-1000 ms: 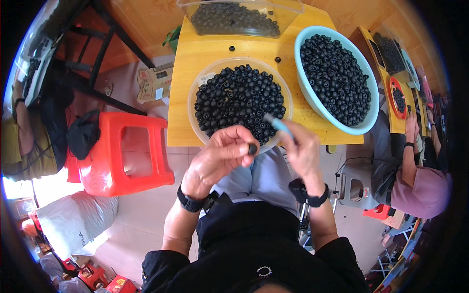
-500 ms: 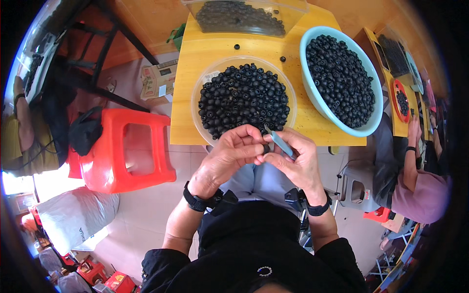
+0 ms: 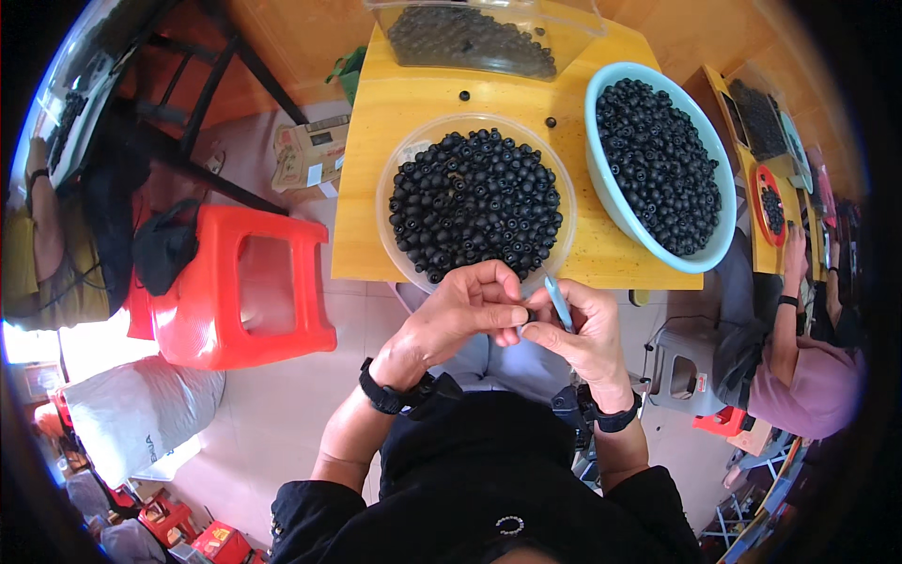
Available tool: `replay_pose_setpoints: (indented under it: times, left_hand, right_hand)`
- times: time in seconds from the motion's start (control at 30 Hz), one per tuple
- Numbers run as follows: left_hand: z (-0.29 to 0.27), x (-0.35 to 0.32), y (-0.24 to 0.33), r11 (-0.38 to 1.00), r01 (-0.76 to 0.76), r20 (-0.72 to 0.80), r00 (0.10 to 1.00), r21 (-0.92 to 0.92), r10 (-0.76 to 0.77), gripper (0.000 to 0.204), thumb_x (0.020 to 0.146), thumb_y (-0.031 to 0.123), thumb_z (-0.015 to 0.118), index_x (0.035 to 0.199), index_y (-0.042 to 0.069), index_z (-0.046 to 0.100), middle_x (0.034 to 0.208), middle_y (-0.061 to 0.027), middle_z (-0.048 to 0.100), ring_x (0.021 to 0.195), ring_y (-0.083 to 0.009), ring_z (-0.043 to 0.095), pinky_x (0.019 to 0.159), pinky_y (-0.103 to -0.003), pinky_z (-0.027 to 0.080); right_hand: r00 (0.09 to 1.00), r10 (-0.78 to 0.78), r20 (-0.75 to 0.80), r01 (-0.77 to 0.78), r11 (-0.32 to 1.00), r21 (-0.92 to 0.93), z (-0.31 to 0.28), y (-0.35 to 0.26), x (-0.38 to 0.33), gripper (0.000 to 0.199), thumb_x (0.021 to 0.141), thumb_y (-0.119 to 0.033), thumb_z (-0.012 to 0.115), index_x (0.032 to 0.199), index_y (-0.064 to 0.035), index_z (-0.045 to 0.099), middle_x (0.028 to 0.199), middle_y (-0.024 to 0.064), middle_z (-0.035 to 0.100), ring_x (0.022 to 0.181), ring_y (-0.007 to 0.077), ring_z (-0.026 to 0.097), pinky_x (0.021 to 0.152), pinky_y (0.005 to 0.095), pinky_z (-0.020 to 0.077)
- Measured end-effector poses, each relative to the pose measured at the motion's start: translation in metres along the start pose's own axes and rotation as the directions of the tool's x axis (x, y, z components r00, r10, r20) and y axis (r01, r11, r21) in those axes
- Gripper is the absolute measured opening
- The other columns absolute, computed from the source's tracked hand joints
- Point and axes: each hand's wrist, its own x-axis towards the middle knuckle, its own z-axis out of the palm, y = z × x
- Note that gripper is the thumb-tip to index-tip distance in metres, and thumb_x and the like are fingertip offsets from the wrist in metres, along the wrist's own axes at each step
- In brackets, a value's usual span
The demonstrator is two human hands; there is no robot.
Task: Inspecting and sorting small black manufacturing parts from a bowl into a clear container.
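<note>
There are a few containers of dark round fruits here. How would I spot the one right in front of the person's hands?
Start at the yellow wooden table. On its near edge, just beyond the left hand and right hand, sits a clear shallow round bowl heaped with dark round fruits. Unlike the pale blue basin to its right and the clear box at the far edge, it is see-through and round.

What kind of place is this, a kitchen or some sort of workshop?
Probably a small hand-sorting workshop: a yellow table carries a clear bowl and a blue basin heaped with small black round pieces, and another person sits at a neighbouring table.
</note>
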Motion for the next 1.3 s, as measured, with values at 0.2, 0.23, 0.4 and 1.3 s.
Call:
replay_pose_setpoints:
  times: [0.2,0.23,0.4,1.3]
  left_hand:
    - [-0.002,-0.007,0.017,0.684,-0.063,-0.335,0.837,0.727,0.433,0.016,0.076,0.004,0.069,0.088,0.0,0.06,0.073,-0.0046,0.061,0.066,-0.0088,0.058,0.057,-0.021,0.047]
    - [-0.009,-0.007,0.018,0.508,-0.014,-0.311,0.776,0.861,0.549,0.021,0.072,0.002,0.07,0.09,-0.001,0.06,0.076,-0.0066,0.061,0.063,-0.0105,0.057,0.057,-0.023,0.047]
    - [-0.027,-0.009,0.028,-0.017,0.093,-0.067,0.817,0.996,0.573,0.025,0.068,0.001,0.064,0.093,0.001,0.061,0.086,-0.0112,0.055,0.079,-0.0273,0.056,0.07,-0.035,0.047]
    - [-0.04,-0.003,0.024,0.32,-0.064,-0.152,0.782,0.945,0.605,0.022,0.076,-0.004,0.059,0.096,0.004,0.059,0.082,-0.0076,0.058,0.074,-0.0201,0.061,0.063,-0.03,0.048]
  right_hand:
    - [0.992,0.072,-0.104,-0.088,0.983,-0.164,-0.02,-0.013,0.001,0.017,0.075,-0.009,0.071,0.089,-0.0048,0.064,0.066,-0.0065,0.052,0.06,0.0006,0.043,0.053,0.017,0.0342]
    - [0.986,0.011,-0.168,-0.05,0.972,-0.229,-0.028,-0.015,0.003,0.016,0.075,-0.008,0.07,0.089,-0.0045,0.064,0.067,-0.0068,0.052,0.06,0.001,0.044,0.054,0.0173,0.0354]
    - [0.915,-0.219,-0.338,0.06,0.903,-0.425,-0.088,-0.05,0.034,0.018,0.075,-0.011,0.069,0.091,-0.0049,0.064,0.071,-0.0056,0.056,0.059,0.0013,0.045,0.054,0.0165,0.0359]
    - [0.847,-0.078,-0.526,0.026,0.994,-0.106,-0.032,0.015,-0.003,0.015,0.081,-0.005,0.064,0.096,-0.0013,0.065,0.079,-0.004,0.056,0.069,0.0019,0.046,0.062,0.0164,0.0363]
